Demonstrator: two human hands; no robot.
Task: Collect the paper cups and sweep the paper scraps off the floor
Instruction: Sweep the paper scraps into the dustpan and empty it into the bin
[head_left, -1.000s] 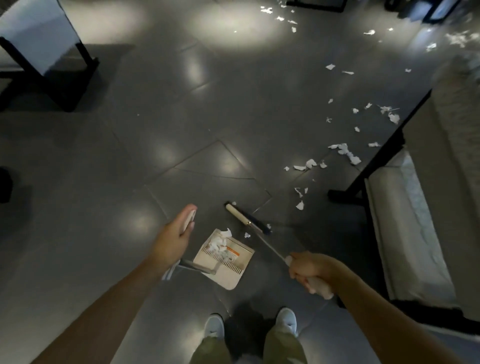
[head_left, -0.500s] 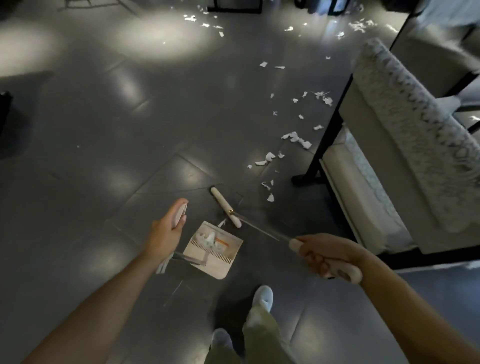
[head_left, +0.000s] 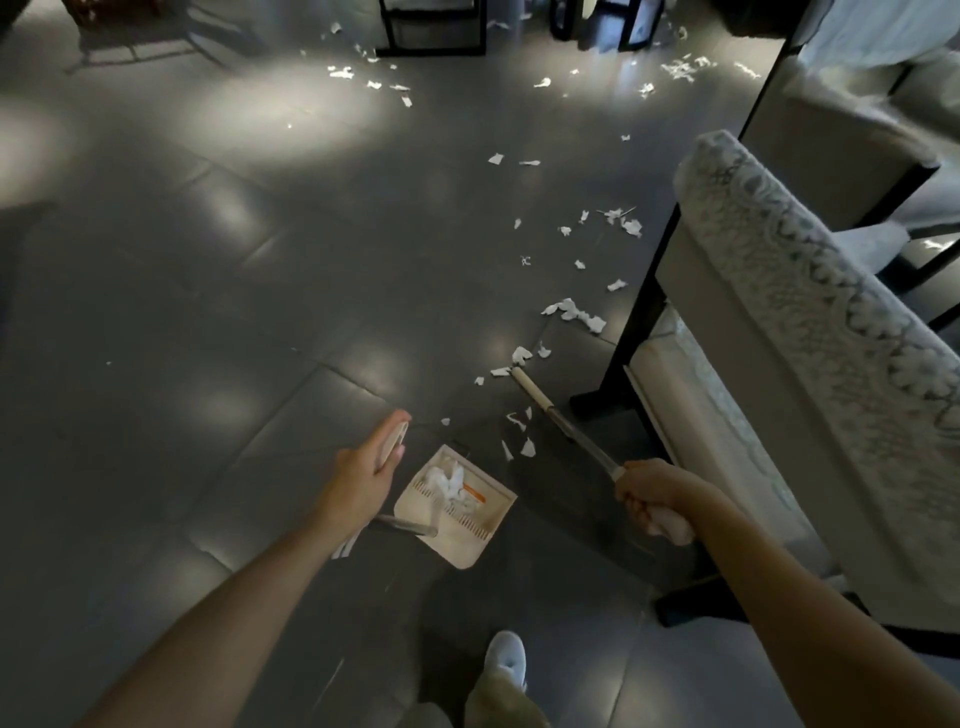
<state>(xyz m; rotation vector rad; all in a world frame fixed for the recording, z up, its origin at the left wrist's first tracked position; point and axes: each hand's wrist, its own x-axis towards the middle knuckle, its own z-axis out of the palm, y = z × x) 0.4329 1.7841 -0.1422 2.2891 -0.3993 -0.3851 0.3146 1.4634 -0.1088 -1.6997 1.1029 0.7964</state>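
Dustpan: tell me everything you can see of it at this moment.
The dustpan is a cream, plastic-looking tray with a toothed comb ridge across its rear. A grey, metal-looking handle rises from it to a cream grip, which the left hand holds. It appears to rest on the dark tiled floor, set diagonally in view, its open edge apparently toward the broom, which does not touch it. Inside lie white paper scraps and a small orange piece.
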